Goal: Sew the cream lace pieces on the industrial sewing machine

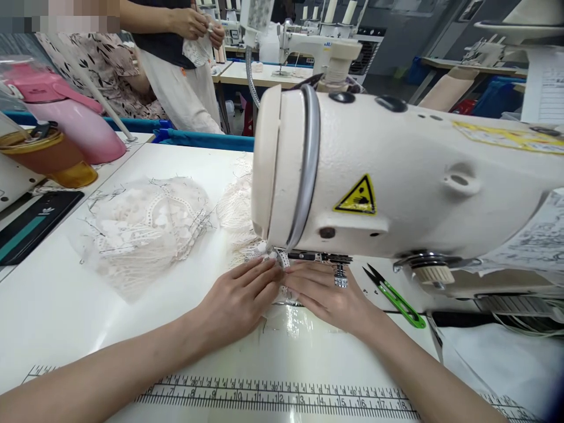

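Both my hands lie flat on the white table under the head of a cream sewing machine [396, 176]. My left hand [240, 296] has its fingers stretched out, pressing a small strip of white lace [282, 258] near the needle area. My right hand [328, 294] lies beside it, fingers extended on the same lace, fingertips meeting those of the left. The needle itself is hidden behind the machine head.
A pile of white lace pieces [145, 226] lies to the left. Green thread snips [396, 296] rest right of my right hand. A pink bottle [70, 117], an amber cup [48, 155] and a dark phone [30, 226] stand far left. A ruler strip [282, 399] runs along the front edge. Another person stands behind.
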Demonstrator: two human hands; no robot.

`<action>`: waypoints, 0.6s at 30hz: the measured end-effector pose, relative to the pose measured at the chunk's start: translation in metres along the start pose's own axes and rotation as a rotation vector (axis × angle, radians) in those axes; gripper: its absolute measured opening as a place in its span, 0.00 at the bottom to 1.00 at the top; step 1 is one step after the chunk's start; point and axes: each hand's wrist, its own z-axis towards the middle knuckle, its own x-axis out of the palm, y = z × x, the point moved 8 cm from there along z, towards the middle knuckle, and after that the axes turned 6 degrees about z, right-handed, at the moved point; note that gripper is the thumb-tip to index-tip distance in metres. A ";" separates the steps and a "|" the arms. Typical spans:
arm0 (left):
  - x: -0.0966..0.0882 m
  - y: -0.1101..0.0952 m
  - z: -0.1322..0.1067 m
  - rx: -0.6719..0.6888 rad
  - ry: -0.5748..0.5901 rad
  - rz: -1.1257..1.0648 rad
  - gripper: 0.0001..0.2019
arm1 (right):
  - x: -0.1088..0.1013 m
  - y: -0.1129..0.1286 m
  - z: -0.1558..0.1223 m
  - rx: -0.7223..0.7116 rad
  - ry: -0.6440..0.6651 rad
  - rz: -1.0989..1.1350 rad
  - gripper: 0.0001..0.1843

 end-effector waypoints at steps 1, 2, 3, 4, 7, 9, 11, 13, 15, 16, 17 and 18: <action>0.000 0.001 -0.001 -0.002 0.006 -0.007 0.17 | 0.000 0.003 0.002 -0.023 -0.007 0.038 0.09; 0.000 0.001 -0.001 -0.007 0.016 -0.013 0.16 | 0.002 0.007 0.003 -0.043 -0.008 0.066 0.09; 0.000 0.003 -0.002 -0.019 0.025 -0.019 0.15 | 0.004 0.010 0.004 -0.052 -0.006 0.080 0.09; 0.001 0.004 -0.002 -0.036 0.033 -0.023 0.14 | 0.006 0.012 0.004 -0.051 -0.001 0.079 0.10; 0.000 0.009 -0.003 -0.087 0.035 -0.023 0.11 | 0.014 0.015 0.004 -0.025 0.024 0.024 0.11; 0.000 0.013 -0.003 -0.115 0.023 -0.023 0.09 | 0.018 0.016 0.004 -0.026 0.035 0.001 0.12; 0.000 0.016 -0.003 -0.140 0.014 -0.028 0.08 | 0.020 0.016 0.004 -0.034 0.038 -0.003 0.11; 0.002 0.019 -0.003 -0.160 0.015 -0.031 0.08 | 0.021 0.015 0.004 -0.024 0.031 -0.012 0.11; 0.003 0.021 -0.004 -0.168 0.024 -0.029 0.08 | 0.022 0.014 0.005 -0.012 0.020 -0.024 0.10; 0.004 0.022 -0.004 -0.171 0.031 -0.029 0.09 | 0.022 0.014 0.005 -0.004 0.018 -0.031 0.10; 0.005 0.022 -0.004 -0.175 0.037 -0.027 0.09 | 0.023 0.013 0.005 0.005 0.020 -0.037 0.10; 0.005 0.023 -0.004 -0.179 0.043 -0.026 0.09 | 0.024 0.013 0.005 0.012 0.026 -0.041 0.11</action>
